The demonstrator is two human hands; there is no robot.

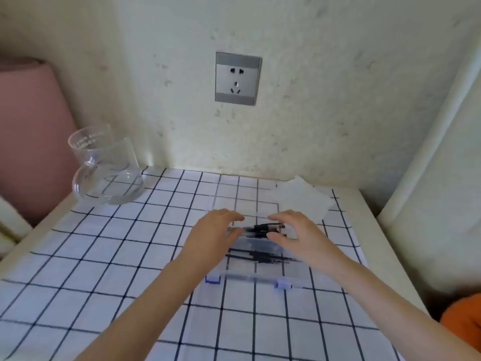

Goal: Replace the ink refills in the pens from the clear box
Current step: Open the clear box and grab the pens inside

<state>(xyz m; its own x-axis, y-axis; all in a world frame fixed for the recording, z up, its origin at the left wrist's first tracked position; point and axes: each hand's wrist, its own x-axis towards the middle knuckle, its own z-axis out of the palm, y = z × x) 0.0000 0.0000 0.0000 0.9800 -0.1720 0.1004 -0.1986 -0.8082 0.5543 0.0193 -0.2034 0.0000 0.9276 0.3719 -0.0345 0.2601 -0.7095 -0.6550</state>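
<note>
Box (pixel 260 247) sits on the desk (pixel 125 241) between the hands: left hand (pixel 216 230) grips its left end, right hand (pixel 299 234) its right, dark pens (pixel 263 228) inside, slightly blurred.

Pale table (pixel 364 225) under white blue-checked cloth (pixel 130 256), glass jug (pixel 106 175) far left, clear box (pixel 268 269) centre, white napkin (pixel 302 201) far right
</note>
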